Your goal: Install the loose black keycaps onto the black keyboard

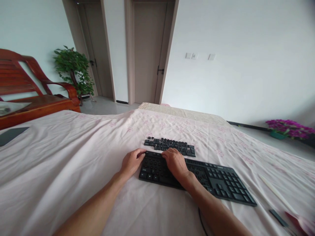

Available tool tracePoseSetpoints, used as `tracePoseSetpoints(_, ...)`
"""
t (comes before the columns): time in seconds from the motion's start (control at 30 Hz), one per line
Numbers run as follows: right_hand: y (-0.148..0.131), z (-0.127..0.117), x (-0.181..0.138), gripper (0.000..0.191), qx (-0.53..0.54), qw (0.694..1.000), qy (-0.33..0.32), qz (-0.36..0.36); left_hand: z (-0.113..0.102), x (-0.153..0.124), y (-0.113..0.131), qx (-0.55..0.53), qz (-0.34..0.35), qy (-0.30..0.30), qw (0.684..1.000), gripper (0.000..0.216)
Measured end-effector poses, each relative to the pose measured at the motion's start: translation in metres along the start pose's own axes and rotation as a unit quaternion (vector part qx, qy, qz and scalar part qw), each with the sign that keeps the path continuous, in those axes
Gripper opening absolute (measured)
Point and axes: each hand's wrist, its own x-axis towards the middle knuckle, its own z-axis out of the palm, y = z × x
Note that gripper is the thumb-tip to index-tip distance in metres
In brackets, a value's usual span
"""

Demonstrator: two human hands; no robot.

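Observation:
A black keyboard (172, 173) lies on the pink cloth, with many keycaps off its main section and the number pad keys in place. My left hand (133, 161) is closed at its far left corner, thumb and fingers against the edge. Over the upper row rests my right hand (175, 162), its fingers curled down and pressed together; whatever is under the fingertips is hidden. Just beyond the keyboard, loose black keycaps (169, 144) are laid out in rows, with a couple lying apart at the far left.
The floral cloth (103, 144) has folds. At the right lie a small dark stick-shaped item (278, 217) and a pink item (299, 223). A dark flat object (13, 135) is at the left. A cable (201, 219) runs toward me. Beyond stands a wooden bench (39, 98).

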Motion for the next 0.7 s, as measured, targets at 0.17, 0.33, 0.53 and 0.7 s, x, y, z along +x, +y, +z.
tracePoseSetpoints(0.17, 0.0025, 0.0027, -0.0043, 0.023, 0.001, 1.0, 0.016, -0.002, 0.0006, 0.0, -0.0007, -0.003, 0.0, 0.001, 1.0, 0.029)
tracePoseSetpoints(0.33, -0.002, 0.0028, -0.0024, 0.023, -0.02, 0.999, 0.02, -0.017, 0.0008, 0.0004, -0.0006, 0.002, -0.005, 0.003, 1.0, 0.029)
tracePoseSetpoints(0.53, -0.0065, -0.0006, -0.0058, 0.026, -0.068, 0.998, 0.003, -0.01, 0.0003, -0.0002, 0.0012, 0.0, -0.014, -0.002, 1.0, 0.03)
tracePoseSetpoints(0.7, -0.0063, 0.0008, -0.0051, 0.025, -0.06, 0.998, 0.009, -0.023, -0.0012, -0.0014, 0.0028, -0.002, -0.012, -0.007, 1.0, 0.03)
